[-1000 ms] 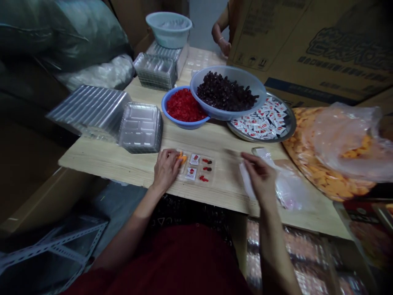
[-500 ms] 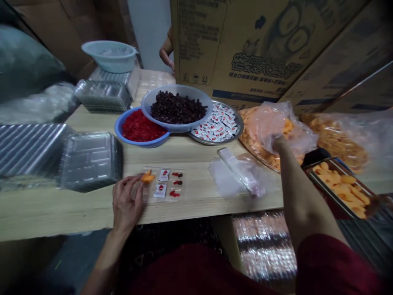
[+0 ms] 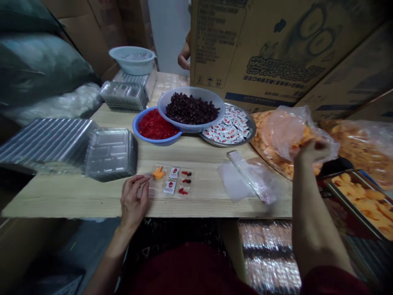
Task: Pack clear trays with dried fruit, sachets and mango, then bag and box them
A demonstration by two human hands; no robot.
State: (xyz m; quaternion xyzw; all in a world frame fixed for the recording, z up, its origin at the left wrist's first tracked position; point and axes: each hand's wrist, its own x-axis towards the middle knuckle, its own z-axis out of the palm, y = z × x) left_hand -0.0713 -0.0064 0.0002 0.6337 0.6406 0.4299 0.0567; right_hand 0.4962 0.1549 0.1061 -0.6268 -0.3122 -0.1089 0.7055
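Note:
My left hand (image 3: 135,198) rests at the left edge of a clear compartment tray (image 3: 167,167), its fingers closed on that edge. In the tray lie orange pieces (image 3: 159,173), white packets (image 3: 170,187) and small red and dark pieces (image 3: 183,191). Over at the right, my right hand (image 3: 311,150) is at a clear plastic bag (image 3: 281,131) among orange pieces; its fingers are curled, and what they hold is too blurred to make out. Bowls of red pieces (image 3: 156,124), dark pieces (image 3: 192,108) and white packets (image 3: 231,126) stand behind the tray.
Stacks of clear trays (image 3: 111,153) stand at the left. A plastic sleeve (image 3: 250,176) lies right of centre. A box of orange pieces (image 3: 362,196) is at the far right, large cartons (image 3: 276,61) behind. Another person's hand (image 3: 184,55) shows beside the carton.
My right hand has come up out of the bag's opening and shifted right. The view has turned left, while my left hand stays at the tray.

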